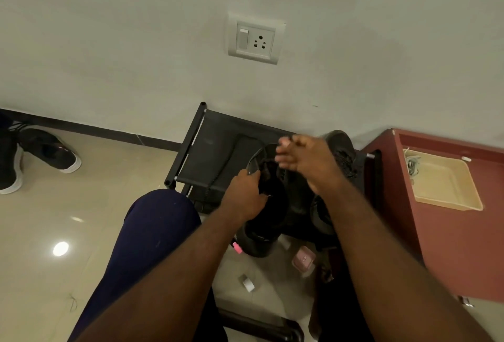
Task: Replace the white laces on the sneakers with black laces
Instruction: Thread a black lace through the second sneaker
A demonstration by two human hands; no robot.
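Two hands work over a dark sneaker (pixel 272 206) that stands on the near edge of a black fabric rack (pixel 210 148) against the wall. The left hand (pixel 245 194) has its fingers curled round the sneaker's upper left edge. A black lace (pixel 255 160) arcs up from that grip in a thin loop. The right hand (pixel 302 161) hovers just beyond the sneaker, blurred; its fingers look bunched together, but I cannot tell whether they pinch the lace. Another dark shoe (pixel 341 145) lies on the rack's far right. To the right stands a maroon cabinet (pixel 450 246) bearing a beige tray (pixel 447 186). Far left on the floor sits a pair of black shoes (pixel 51 150) with white soles. A wall socket (pixel 255 39) is above.
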